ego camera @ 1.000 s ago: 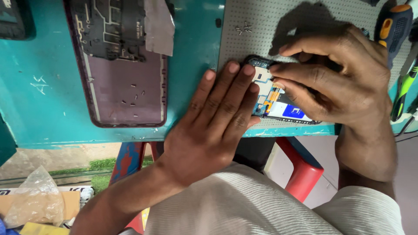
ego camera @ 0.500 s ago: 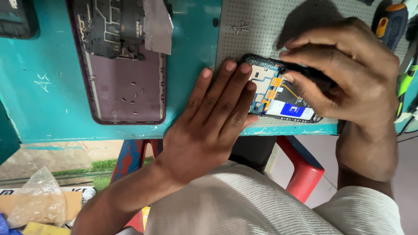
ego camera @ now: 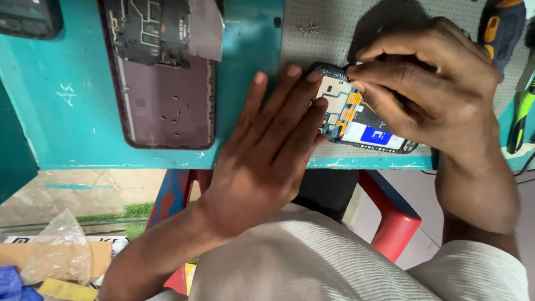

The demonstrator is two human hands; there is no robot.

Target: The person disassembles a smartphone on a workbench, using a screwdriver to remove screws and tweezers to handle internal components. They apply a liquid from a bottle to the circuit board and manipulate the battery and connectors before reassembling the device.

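Got my left hand [ego camera: 267,150] spread flat with the fingers open, pressing down on the left end of the opened phone [ego camera: 356,120] that sits right of center in the frame, on the grey perforated mat [ego camera: 329,39]. My right hand [ego camera: 429,95] is curled over the top of it, fingertips pinched at the phone's upper edge, though I can't tell if there's anything actually between them. What worries me: the phone lies just beside the front edge of the teal table [ego camera: 72,111], so if my left palm slips, the whole thing could skate off toward my lap. Those orange flex strips on the board look easy to tear if my right fingers pull too hard or at an angle. Also there's a little cluster of loose screws [ego camera: 307,27] near the top of the mat, plus more tiny ones lying on the purple back cover [ego camera: 167,106] in the upper left, and a careless sweep would scatter them. Room-wise, there's bare mat above the phone, but the screwdriver [ego camera: 499,28] and green-handled tool [ego camera: 521,114] crowd the right side.
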